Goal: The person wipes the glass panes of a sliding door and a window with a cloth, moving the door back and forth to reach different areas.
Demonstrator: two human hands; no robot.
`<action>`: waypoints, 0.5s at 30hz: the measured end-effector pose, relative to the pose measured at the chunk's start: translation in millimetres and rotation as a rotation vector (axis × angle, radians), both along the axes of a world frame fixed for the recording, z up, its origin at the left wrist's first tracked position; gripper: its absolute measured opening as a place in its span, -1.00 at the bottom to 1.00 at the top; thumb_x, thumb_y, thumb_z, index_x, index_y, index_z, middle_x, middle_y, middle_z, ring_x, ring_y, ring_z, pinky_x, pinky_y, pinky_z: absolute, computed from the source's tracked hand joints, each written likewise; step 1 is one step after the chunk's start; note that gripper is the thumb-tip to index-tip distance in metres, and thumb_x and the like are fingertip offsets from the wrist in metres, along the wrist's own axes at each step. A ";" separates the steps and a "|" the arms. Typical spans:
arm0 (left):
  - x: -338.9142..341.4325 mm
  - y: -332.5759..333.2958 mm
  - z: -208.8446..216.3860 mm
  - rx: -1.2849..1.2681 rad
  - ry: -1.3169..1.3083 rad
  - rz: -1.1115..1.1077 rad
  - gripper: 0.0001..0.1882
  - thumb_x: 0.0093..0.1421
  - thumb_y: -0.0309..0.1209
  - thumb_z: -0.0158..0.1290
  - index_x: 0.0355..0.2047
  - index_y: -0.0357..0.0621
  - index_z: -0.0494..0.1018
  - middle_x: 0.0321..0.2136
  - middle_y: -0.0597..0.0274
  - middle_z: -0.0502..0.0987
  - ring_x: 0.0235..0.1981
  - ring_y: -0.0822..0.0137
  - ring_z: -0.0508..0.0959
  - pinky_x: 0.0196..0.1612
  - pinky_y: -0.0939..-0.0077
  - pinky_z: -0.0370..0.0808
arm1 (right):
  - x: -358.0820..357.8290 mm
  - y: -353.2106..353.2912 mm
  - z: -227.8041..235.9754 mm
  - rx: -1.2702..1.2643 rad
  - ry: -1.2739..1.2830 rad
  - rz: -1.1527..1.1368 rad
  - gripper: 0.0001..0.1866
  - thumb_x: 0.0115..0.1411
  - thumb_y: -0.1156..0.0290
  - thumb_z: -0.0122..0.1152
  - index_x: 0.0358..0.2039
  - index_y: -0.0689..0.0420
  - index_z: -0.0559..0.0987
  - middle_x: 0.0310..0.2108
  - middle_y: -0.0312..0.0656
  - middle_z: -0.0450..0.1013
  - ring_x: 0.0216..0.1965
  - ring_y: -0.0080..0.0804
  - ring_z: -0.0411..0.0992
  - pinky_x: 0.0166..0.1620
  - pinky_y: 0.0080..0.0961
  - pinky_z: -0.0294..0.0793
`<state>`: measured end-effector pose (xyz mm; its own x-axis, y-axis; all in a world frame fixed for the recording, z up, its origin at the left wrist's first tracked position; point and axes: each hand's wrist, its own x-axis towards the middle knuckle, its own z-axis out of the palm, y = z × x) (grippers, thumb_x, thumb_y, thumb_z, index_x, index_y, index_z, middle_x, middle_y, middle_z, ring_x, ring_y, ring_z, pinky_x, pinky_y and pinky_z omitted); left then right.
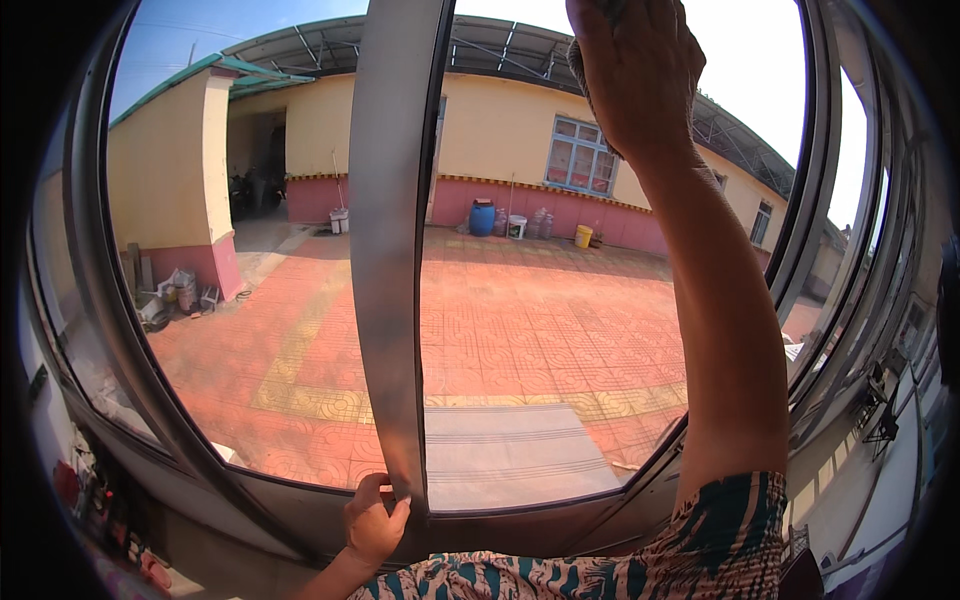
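Observation:
My right hand (pixel 645 75) is raised high at the upper right, against the window pane (pixel 560 340). Its fingers are pressed over a grey cloth (pixel 577 75), of which only the edges show beside the hand. Low in the middle, my left hand (pixel 375 520) has its fingers curled, thumb and forefinger gripping the lower end of the upright metal window frame (pixel 395 250). This wide grey bar stands between two panes.
Sliding window frames (pixel 815 180) bend along the right side, and a dark frame (pixel 150 370) runs down the left. Beyond the glass lie a red tiled yard (pixel 540 320), a blue barrel (pixel 482 218), a yellow bucket (pixel 583 236) and a yellow-and-pink building (pixel 500 130).

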<state>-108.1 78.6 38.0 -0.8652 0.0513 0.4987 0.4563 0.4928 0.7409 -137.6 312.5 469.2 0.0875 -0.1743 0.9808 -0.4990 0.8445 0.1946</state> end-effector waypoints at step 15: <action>5.8 0.9 -8.9 0.056 -0.169 0.090 -0.63 0.08 -0.58 0.13 -0.09 -0.36 0.34 -0.22 0.01 0.51 -0.30 0.22 0.61 -0.27 0.41 0.53 | -21.4 58.3 13.3 0.127 0.413 -0.457 -0.50 0.34 0.26 -0.11 0.22 0.24 0.26 0.15 0.00 0.25 0.22 -0.14 0.20 0.27 -0.02 0.10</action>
